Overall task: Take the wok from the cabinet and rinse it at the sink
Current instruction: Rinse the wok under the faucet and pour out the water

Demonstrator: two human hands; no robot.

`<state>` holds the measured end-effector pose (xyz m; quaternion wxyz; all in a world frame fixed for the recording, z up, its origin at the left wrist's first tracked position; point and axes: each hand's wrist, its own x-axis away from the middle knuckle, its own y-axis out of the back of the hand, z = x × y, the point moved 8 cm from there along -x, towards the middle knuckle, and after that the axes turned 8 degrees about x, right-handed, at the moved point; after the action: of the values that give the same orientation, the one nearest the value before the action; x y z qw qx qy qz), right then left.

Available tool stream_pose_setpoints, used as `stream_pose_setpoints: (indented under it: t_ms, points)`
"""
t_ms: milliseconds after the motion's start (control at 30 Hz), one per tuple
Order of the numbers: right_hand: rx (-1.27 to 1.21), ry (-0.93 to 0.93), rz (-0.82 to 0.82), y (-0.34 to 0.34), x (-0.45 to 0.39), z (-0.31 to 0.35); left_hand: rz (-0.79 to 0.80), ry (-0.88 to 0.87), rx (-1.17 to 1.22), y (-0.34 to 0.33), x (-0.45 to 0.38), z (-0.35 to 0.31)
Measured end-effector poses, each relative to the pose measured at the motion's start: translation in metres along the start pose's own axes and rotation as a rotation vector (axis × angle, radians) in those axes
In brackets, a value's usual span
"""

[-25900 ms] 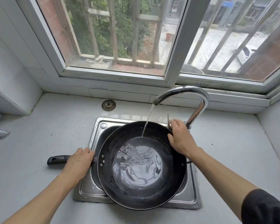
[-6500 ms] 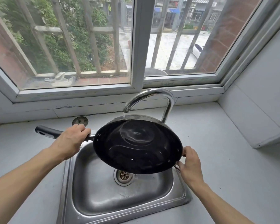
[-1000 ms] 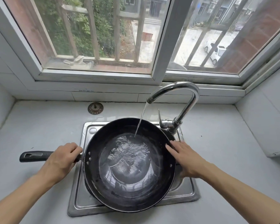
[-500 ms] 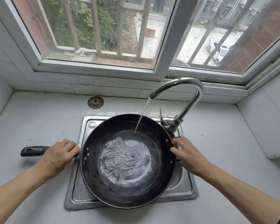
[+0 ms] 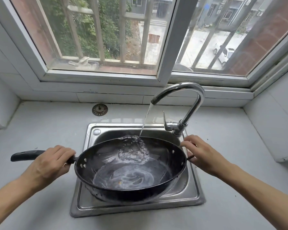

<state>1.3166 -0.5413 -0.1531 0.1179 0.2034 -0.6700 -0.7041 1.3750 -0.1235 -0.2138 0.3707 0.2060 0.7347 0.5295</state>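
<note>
A black wok (image 5: 131, 171) is held above the steel sink (image 5: 192, 195), its near side tipped up toward me. Water lies in its bottom. My left hand (image 5: 50, 163) grips the wok's long black handle (image 5: 26, 155) on the left. My right hand (image 5: 201, 153) grips the small loop handle on the wok's right rim. The chrome faucet (image 5: 189, 103) at the sink's back right runs a stream of water onto the wok's far inner wall.
A round drain strainer (image 5: 99, 109) lies on the pale counter (image 5: 40, 130) behind the sink. A barred window (image 5: 166, 47) rises behind the counter. Tiled walls close in on the left and right (image 5: 273, 122).
The wok has been lifted and tilted, so the stream now hits its far wall and the water swirls. My right hand has moved from the rim to the loop handle.
</note>
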Motion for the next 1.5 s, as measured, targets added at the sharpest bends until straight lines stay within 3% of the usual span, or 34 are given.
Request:
stream_pose_setpoints:
  t_ms: [200,367,567,800,1167,1367,1500]
  points:
    - [-0.158,-0.073,0.141,-0.015,0.011,-0.018,0.090,0.095,0.099,0.008,-0.006,-0.010]
    - [-0.308,-0.179,0.233,-0.032,0.018,-0.037,0.171,0.310,0.215,-0.007,0.001,-0.005]
    - [-0.399,-0.254,0.263,-0.038,0.023,-0.047,0.253,0.361,0.252,-0.024,0.012,0.006]
    - [-0.478,-0.190,0.245,-0.027,0.011,-0.045,0.336,0.334,0.246,-0.032,0.017,0.017]
    - [-0.437,-0.148,0.031,-0.027,0.025,-0.047,0.194,0.317,0.234,-0.006,-0.002,0.003]
    - [-0.430,-0.170,0.032,-0.037,0.027,-0.046,0.153,0.353,0.272,-0.008,0.002,0.004]
    - [-0.444,-0.194,0.044,-0.041,0.023,-0.046,0.042,0.283,0.272,0.000,-0.004,-0.005]
